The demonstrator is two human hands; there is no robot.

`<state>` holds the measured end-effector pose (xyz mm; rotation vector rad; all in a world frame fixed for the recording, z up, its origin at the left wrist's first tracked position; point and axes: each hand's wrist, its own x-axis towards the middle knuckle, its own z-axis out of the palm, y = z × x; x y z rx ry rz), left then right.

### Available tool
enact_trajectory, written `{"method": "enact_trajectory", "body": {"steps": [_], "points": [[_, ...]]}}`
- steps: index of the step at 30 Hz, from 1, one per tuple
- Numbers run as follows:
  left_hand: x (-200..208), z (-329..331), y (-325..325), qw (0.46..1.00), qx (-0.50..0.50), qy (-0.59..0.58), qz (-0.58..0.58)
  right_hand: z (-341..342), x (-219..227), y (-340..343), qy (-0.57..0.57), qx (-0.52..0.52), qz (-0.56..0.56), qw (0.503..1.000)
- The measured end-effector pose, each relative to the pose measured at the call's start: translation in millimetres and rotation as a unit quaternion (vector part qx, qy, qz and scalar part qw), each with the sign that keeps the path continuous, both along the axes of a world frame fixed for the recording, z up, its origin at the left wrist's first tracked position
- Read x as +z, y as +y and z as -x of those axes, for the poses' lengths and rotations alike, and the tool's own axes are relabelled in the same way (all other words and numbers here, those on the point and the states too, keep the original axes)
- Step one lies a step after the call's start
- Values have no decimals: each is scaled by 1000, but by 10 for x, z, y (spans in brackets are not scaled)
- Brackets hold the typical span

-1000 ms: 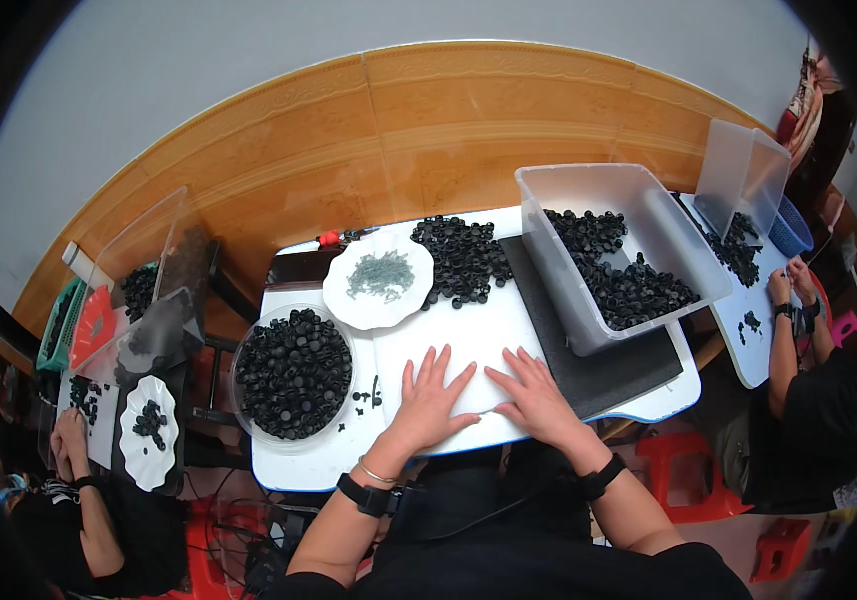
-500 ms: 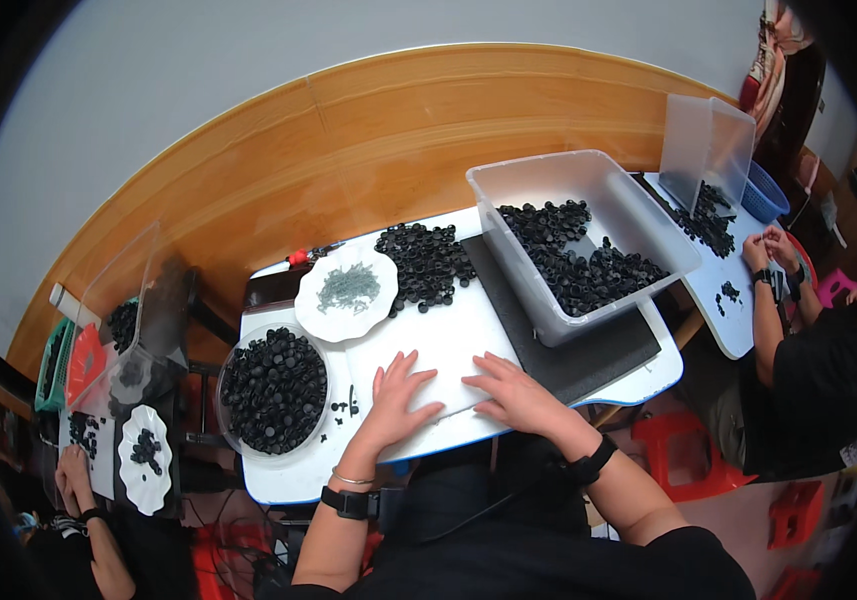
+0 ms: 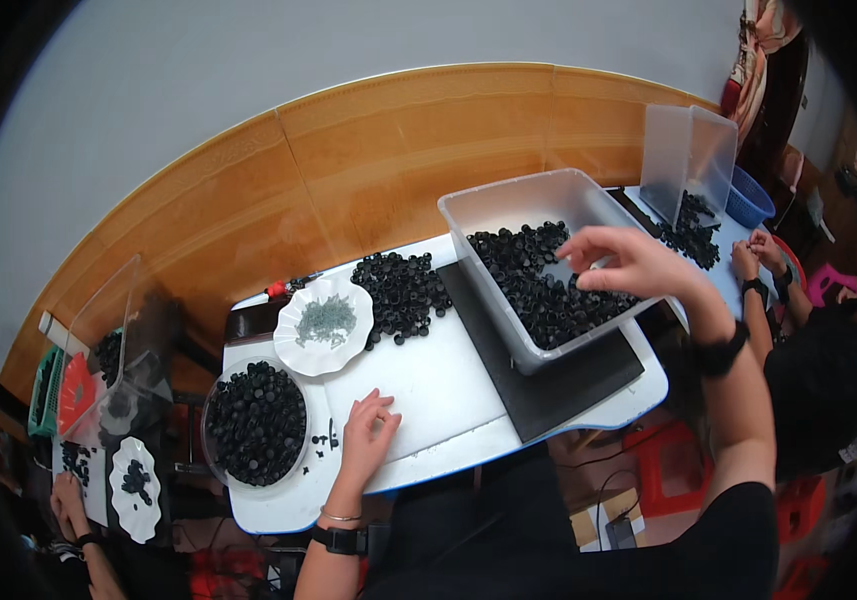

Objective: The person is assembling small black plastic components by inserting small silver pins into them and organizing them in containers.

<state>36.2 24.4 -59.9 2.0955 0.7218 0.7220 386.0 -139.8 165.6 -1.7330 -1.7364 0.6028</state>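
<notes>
Small round black plastic parts (image 3: pixel 513 270) lie heaped in a deep rectangular translucent plastic bin (image 3: pixel 523 205), and over its right side hangs the right hand (image 3: pixel 628 262), fingers bent and thumb apart from them, with no part visible in its grasp; whether the fingertips touch the heap I cannot tell. The step in hand looks like a reach to those parts, and taking one would call for lowering the fingertips onto the heap and closing them. The left hand (image 3: pixel 366 440) hovers over the near edge of a white rectangular work mat (image 3: pixel 428 390), fingers curled into a loop with the thumb; nothing shows in it, though I cannot tell whether the tips meet. The bin stands partly on a flat black mat (image 3: pixel 568 395). Beyond the work mat lie a pile of black ring-like parts (image 3: pixel 398 295) and a scalloped white plate (image 3: pixel 293 355) of pale grey-green bits (image 3: pixel 326 318); a round clear tub (image 3: pixel 248 487) of black caps (image 3: pixel 256 420) stands at left on the blue-edged white table (image 3: pixel 278 512). Behind runs a wood-toned wall panel (image 3: pixel 428 120); co-workers' hands show at both sides, near a blue plastic basket (image 3: pixel 748 203) at right.
</notes>
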Motion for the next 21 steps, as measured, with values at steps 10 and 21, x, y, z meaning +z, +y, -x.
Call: {"method": "enact_trajectory", "body": {"steps": [10,21], "points": [[112,27,-53,1000,15,26,4,-1047,-748,1156,-62,-37,400,914],[110,24,-34,999,-11,32,-3,-640,-1042,1265,54,-109,350,929]]}}
